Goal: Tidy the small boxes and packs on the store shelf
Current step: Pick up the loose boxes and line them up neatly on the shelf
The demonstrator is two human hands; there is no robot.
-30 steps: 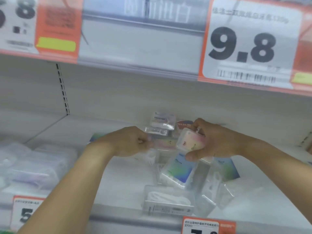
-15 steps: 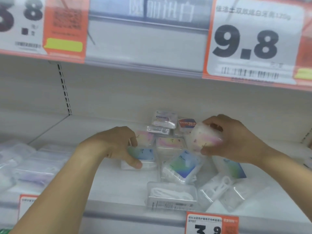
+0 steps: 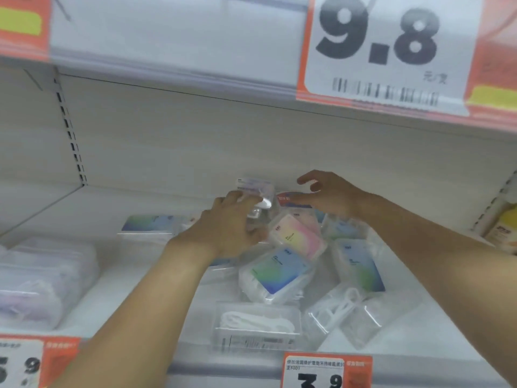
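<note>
A heap of small packs lies on the white shelf [image 3: 117, 275]. My left hand [image 3: 223, 228] curls its fingers and thumb round a small clear pack [image 3: 258, 210] at the back of the heap. My right hand [image 3: 327, 194] hovers with spread fingers over a red-labelled pack [image 3: 288, 199] and holds nothing. A pink-yellow pack [image 3: 296, 236] lies tilted between the hands. Below it sit a blue-green pack [image 3: 277, 273] and another one [image 3: 361, 264] to the right. A white box [image 3: 254, 184] stands upright at the back. A flat blue-green box [image 3: 151, 224] lies apart on the left.
A clear box of white picks [image 3: 257, 323] and a clear pouch [image 3: 344, 312] lie near the front edge. Soft white packs [image 3: 42, 278] fill the left side. Yellow items [image 3: 503, 231] stand at far right. Price tags hang on the rail above [image 3: 389, 51] and on the rail below [image 3: 321, 371].
My right hand let go of the pink-yellow pack, which now lies on the heap, and reached toward the back. My left hand left the blue-green box and moved right onto the clear pack.
</note>
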